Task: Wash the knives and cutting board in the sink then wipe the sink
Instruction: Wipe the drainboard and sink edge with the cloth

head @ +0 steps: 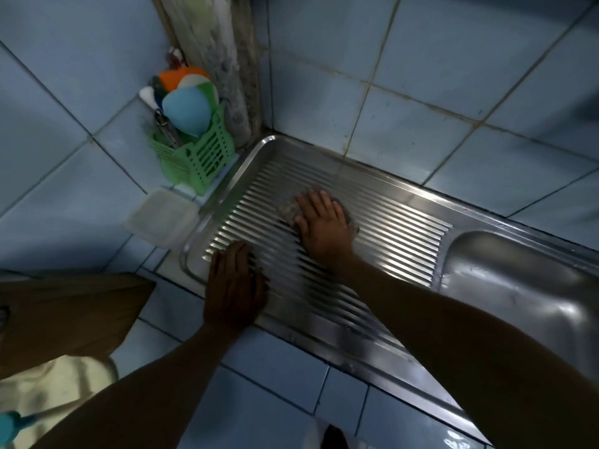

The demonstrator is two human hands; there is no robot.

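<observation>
Cloth (285, 210) lying on ribbed drainboard (389, 222) of sink (518, 286), right hand (322, 226) pressing it flat, fingers straight. Left hand (235, 283) bracing open on front edge. Risk: cloth snagging on ribs, bunching, missing grooves; wet steel making braced palm slip. Knives, cutting board not visible.

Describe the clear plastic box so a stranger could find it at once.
Start at the steel drainboard and go to its left end. On the blue tiles there, in front of the green rack, lies the plastic box. It alone is flat, pale and see-through.
</observation>
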